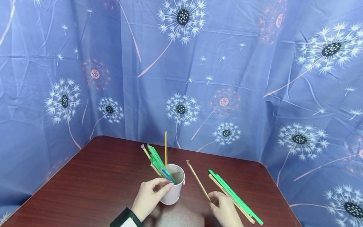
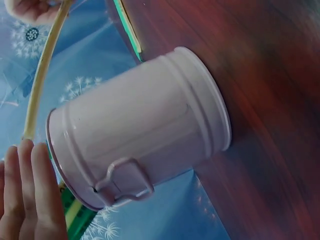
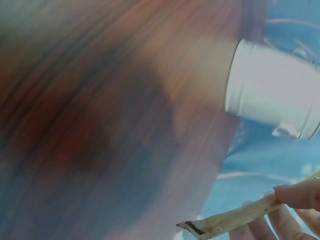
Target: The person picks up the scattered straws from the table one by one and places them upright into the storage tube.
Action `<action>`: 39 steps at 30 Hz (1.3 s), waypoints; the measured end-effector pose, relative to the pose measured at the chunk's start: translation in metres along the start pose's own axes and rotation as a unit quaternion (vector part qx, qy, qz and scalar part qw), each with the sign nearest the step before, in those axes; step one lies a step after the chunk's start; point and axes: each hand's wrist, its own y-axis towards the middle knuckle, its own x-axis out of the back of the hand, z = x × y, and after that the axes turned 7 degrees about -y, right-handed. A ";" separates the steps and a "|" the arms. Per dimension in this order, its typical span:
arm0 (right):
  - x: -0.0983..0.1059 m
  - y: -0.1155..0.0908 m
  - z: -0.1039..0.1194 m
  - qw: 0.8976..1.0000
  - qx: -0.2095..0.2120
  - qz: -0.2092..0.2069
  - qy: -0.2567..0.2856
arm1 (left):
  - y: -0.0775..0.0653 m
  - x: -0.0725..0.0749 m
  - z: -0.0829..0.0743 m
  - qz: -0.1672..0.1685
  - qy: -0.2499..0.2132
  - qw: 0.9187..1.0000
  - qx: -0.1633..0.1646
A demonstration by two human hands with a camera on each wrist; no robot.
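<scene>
A small pale metal bucket stands upright on the table, its side handle facing the left wrist camera. Thumb and index finger of my left hand pinch at the bucket's near-left rim, beside the bundle of green sticks leaning out leftward. A yellow stick rises straight from the bucket. To the right of the bucket, my right hand pinches the lower part of a long thin tan stick, tilted up and left. Its other end has a dark mark and a flattened tip.
Green sticks and a tan stick lie side by side on the dark reddish table, right of the bucket. Blue dandelion-print cloth hangs behind the table and along both sides.
</scene>
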 end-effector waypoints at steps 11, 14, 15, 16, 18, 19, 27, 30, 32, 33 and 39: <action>-0.003 -0.007 0.026 0.995 0.104 0.000 0.008 | 0.000 -0.010 -0.005 0.023 -0.051 0.998 -0.006; -0.007 -0.009 0.029 0.990 0.137 -0.016 0.008 | 0.001 -0.011 -0.007 0.029 -0.098 0.995 0.017; -0.008 -0.009 0.030 0.988 0.150 -0.024 0.009 | 0.001 -0.011 -0.007 0.032 -0.118 0.992 0.025; -0.009 -0.009 0.031 0.986 0.161 -0.033 0.009 | 0.002 -0.011 -0.007 0.035 -0.135 0.990 0.033; -0.012 -0.009 0.031 0.982 0.181 -0.048 0.009 | 0.003 -0.011 -0.008 0.042 -0.175 0.983 0.047; -0.013 -0.009 0.031 0.981 0.188 -0.055 0.009 | 0.003 -0.012 -0.008 0.044 -0.190 0.979 0.052; -0.013 -0.008 0.032 0.981 0.190 -0.046 0.012 | 0.003 -0.011 -0.011 0.012 -0.236 0.971 0.040; -0.010 -0.008 0.031 0.985 0.169 -0.029 0.005 | 0.005 -0.009 -0.012 -0.011 -0.249 0.968 0.015; -0.008 -0.008 0.028 0.988 0.156 -0.020 0.003 | 0.008 -0.007 -0.012 -0.028 -0.258 0.966 0.005; -0.007 -0.008 0.027 0.989 0.148 -0.019 0.001 | 0.009 -0.006 -0.013 -0.037 -0.261 0.965 0.001; -0.006 -0.006 0.016 0.995 0.101 -0.012 -0.008 | 0.020 0.004 -0.015 -0.091 -0.273 0.958 -0.021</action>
